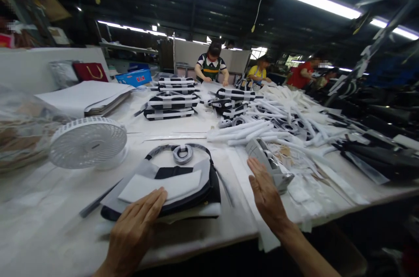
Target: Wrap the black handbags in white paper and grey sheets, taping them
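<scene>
A black handbag (214, 183) lies on the table in front of me, its strap looped at the back and a grey wrapped ring (182, 154) beside the strap. Across the bag lie a grey sheet and a folded white foam sheet (183, 182). My left hand (139, 220) rests flat on the foam's near edge, fingers stretched out. To the right of the bag, my right hand (266, 194) is held with fingers extended at a grey tape dispenser (262, 152). Whether its fingertips touch the dispenser I cannot tell. Neither hand grips anything.
A white fan (88, 141) stands at the left, near stacked white sheets (81, 96). Further back are piles of wrapped black bags (172, 101) and many white wrapped strips (248, 131). Dark material (369, 157) lies at the right. A co-worker (211, 65) works across the table.
</scene>
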The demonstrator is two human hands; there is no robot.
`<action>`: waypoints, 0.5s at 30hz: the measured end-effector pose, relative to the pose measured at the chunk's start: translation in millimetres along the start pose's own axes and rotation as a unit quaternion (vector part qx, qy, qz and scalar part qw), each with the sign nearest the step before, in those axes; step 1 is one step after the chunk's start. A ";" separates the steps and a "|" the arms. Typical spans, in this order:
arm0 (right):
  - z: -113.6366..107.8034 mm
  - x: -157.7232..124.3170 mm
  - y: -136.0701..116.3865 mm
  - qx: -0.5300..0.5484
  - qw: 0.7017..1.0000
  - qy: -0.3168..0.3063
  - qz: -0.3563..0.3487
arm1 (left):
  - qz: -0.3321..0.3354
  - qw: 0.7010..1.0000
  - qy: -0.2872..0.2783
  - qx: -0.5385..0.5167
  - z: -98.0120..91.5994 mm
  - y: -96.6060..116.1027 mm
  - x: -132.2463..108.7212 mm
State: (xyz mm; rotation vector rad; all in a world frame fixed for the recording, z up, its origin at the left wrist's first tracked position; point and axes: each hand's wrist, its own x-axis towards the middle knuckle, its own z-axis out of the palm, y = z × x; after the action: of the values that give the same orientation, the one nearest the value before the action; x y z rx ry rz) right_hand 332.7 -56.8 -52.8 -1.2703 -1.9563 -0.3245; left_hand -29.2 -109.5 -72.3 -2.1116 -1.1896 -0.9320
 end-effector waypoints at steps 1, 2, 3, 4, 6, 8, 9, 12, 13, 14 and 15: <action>9.5 -11.7 19.3 -0.027 0.999 -0.028 0.000 | -0.010 1.000 0.000 -0.001 -0.2 -1.8 -0.9; 19.5 -23.2 34.8 -0.050 0.997 -0.057 -0.015 | -0.021 1.000 -0.003 0.000 -0.8 -4.4 -1.6; 29.1 -33.3 46.0 -0.066 0.994 -0.085 -0.037 | -0.031 0.999 -0.010 0.003 -1.6 -7.6 -2.2; 37.9 -40.7 52.9 -0.076 0.989 -0.110 -0.056 | -0.044 0.999 -0.015 0.007 -2.5 -11.2 -2.6; 52.0 -43.0 56.1 -0.081 0.986 -0.132 -0.068 | -0.069 0.997 -0.016 0.010 -4.4 -18.7 -3.2; 63.0 -26.1 51.1 -0.059 0.989 -0.128 -0.038 | -0.097 0.995 -0.005 0.010 -6.3 -25.0 -3.1; 68.6 -11.3 47.9 -0.038 0.991 -0.124 -0.014 | -0.110 0.994 -0.002 0.009 -7.4 -27.4 -2.6; 91.3 45.7 41.9 0.024 0.987 -0.136 0.082 | -0.137 0.991 0.002 0.011 -10.9 -32.3 0.2; 101.4 64.6 41.7 0.030 0.983 -0.144 0.114 | -0.145 0.989 0.004 0.012 -11.9 -33.4 1.2; 112.5 81.6 42.0 0.030 0.979 -0.148 0.136 | -0.153 0.988 0.007 0.012 -12.6 -34.5 1.9; 123.9 96.0 42.6 0.026 0.976 -0.151 0.154 | -0.160 0.987 0.010 0.011 -13.1 -35.7 2.1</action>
State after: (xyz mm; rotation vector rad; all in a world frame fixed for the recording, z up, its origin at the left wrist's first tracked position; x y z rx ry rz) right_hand 292.1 98.8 -75.6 -1.6355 -1.9570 0.0809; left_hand -63.7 -101.3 -58.4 -1.9224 -1.5509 -1.0680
